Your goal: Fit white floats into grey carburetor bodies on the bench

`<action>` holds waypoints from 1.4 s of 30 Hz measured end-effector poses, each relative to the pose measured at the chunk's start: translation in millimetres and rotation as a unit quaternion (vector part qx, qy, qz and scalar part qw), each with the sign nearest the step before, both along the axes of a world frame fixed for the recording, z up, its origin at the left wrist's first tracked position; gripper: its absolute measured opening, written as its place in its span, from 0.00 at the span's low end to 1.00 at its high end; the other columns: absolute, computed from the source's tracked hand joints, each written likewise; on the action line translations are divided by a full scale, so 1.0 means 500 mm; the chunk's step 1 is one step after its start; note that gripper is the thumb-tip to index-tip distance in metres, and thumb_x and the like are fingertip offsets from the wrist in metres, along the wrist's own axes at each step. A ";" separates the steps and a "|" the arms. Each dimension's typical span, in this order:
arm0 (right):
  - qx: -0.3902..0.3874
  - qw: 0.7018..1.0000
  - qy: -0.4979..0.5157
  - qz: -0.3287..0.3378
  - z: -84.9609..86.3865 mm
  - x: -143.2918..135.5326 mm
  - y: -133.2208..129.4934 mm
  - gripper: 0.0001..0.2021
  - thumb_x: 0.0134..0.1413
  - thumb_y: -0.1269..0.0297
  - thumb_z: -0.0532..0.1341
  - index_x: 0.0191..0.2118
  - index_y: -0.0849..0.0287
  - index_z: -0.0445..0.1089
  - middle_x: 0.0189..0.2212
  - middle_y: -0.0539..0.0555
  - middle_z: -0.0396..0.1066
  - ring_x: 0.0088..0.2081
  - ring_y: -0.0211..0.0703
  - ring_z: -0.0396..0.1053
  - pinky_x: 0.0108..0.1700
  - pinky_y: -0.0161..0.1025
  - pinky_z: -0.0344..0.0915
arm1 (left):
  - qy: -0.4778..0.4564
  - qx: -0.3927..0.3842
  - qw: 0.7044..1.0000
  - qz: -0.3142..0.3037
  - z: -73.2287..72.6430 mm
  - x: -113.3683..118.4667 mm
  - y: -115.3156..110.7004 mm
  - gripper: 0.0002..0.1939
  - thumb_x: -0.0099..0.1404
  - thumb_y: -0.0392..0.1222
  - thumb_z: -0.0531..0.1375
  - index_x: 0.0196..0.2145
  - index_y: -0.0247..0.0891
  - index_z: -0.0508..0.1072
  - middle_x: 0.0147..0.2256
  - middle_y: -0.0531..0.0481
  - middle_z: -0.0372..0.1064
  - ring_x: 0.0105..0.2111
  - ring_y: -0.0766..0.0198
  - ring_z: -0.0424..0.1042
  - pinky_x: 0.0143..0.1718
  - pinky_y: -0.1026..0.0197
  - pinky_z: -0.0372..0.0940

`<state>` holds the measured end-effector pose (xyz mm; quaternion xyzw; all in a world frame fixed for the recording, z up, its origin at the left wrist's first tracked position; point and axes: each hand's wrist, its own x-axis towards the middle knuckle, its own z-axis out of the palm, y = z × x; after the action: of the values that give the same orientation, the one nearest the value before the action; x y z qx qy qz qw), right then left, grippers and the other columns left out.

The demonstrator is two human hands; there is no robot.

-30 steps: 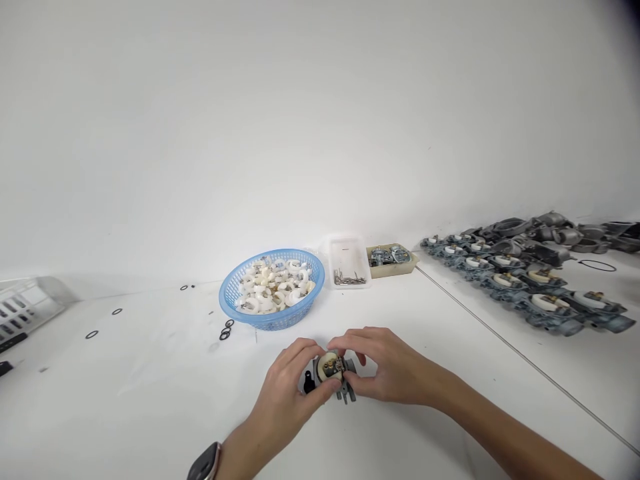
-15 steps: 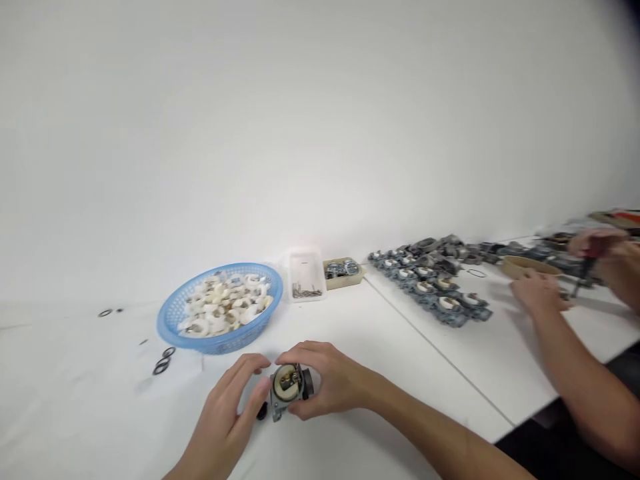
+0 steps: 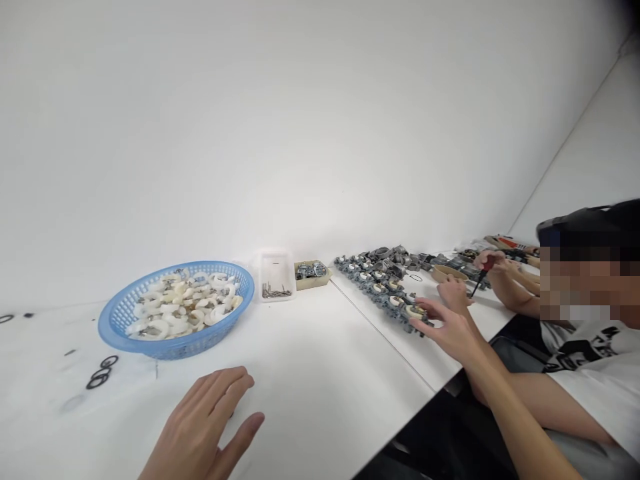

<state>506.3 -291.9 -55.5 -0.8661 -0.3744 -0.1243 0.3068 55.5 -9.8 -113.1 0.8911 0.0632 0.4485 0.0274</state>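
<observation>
My left hand point(image 3: 205, 420) is over the white table at the bottom, its thumb apart from the fingers and nothing held. A small dark thing shows partly beneath its fingers. At the near end of the rows of grey metal bodies point(image 3: 377, 288), my right hand point(image 3: 447, 330) has thumb and fingers around a carburetor-like body point(image 3: 415, 311) with a cream ring on top. That body rests beside the others.
A blue basket point(image 3: 177, 345) of white ring parts stands left. Behind are a white tray point(image 3: 277, 267) with small pins and a beige tray point(image 3: 313, 283) with metal parts. Black rings point(image 3: 100, 377) lie left. At right, a person point(image 3: 590, 360) works near my right arm, a red-handled screwdriver in hand.
My right hand has carried the metal body from beside my left hand to the rows at right. My left hand stays near the front, now empty. The view has turned right, showing the person.
</observation>
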 end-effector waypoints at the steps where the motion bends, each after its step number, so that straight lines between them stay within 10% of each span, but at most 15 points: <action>1: -0.016 0.999 -0.007 -0.042 -0.004 0.034 -0.029 0.29 0.52 0.44 0.65 0.56 0.53 0.72 0.50 0.57 0.78 0.47 0.58 0.77 0.50 0.48 0.73 | 0.004 0.004 1.000 0.000 -0.002 0.001 0.000 0.17 0.74 0.54 0.56 0.51 0.41 0.71 0.44 0.44 0.77 0.43 0.54 0.77 0.43 0.57 0.71; 7: -0.068 0.995 0.002 -0.069 -0.031 0.139 -0.109 0.28 0.49 0.45 0.64 0.53 0.55 0.74 0.45 0.58 0.80 0.43 0.59 0.77 0.43 0.46 0.72 | 0.020 0.036 0.999 0.004 -0.011 0.009 -0.002 0.16 0.75 0.55 0.55 0.49 0.42 0.71 0.44 0.45 0.78 0.41 0.54 0.78 0.43 0.55 0.71; 25: -0.046 0.995 0.005 -0.088 -0.093 0.237 -0.072 0.21 0.47 0.50 0.62 0.43 0.58 0.72 0.37 0.57 0.77 0.38 0.52 0.74 0.43 0.44 0.68 | 0.079 0.037 0.996 -0.005 -0.022 0.005 -0.009 0.19 0.75 0.57 0.54 0.52 0.43 0.71 0.47 0.44 0.77 0.44 0.53 0.78 0.45 0.55 0.72; 42: -0.024 0.995 -0.015 -0.094 0.009 0.121 -0.016 0.27 0.54 0.49 0.61 0.50 0.69 0.73 0.46 0.74 0.75 0.48 0.66 0.74 0.45 0.50 0.68 | 0.136 -0.006 0.991 -0.014 -0.024 0.002 -0.010 0.17 0.74 0.52 0.56 0.55 0.44 0.68 0.51 0.44 0.73 0.46 0.51 0.76 0.45 0.49 0.73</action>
<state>566.7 -299.9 -50.9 -0.9026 -0.2990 -0.1562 0.2674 56.5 -14.6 -124.9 0.9443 0.0569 0.3226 0.0303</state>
